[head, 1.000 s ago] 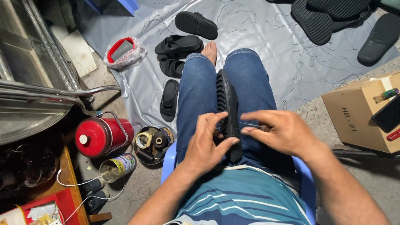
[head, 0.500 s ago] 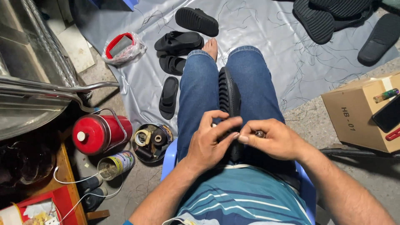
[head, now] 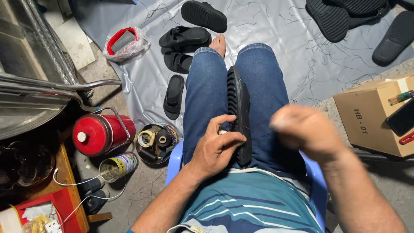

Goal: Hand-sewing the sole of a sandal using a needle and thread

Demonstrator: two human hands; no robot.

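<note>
A grey sheet (head: 276, 47) covers the floor ahead of the seated person, with black sandals lying loose on it beyond the knees. A cardboard box (head: 371, 121) stands to the right of the blue chair (head: 174, 162), and to the chair's left sit a red flask (head: 97, 133), a round tin of tape rolls and spools (head: 156, 140) and an open can (head: 116, 166). Wedged on edge between the thighs in blue jeans (head: 202, 99), just in front of the chair's seat, is the black sandal (head: 238, 108), ridged sole turned to the left. The left hand (head: 217, 144) is curled around the near end of that sandal, fingers pressing it in place, and seems to pinch something small and pale at the fingertips. The right hand (head: 304, 129) is raised to the right of the sandal, clear of it, and too blurred to say whether it is closed or spread. I'd judge the sandal could twist or slip out from between the legs, since one hand alone steadies it; a thread, if the blurred hand is pulling one, might snag or snap.
</note>
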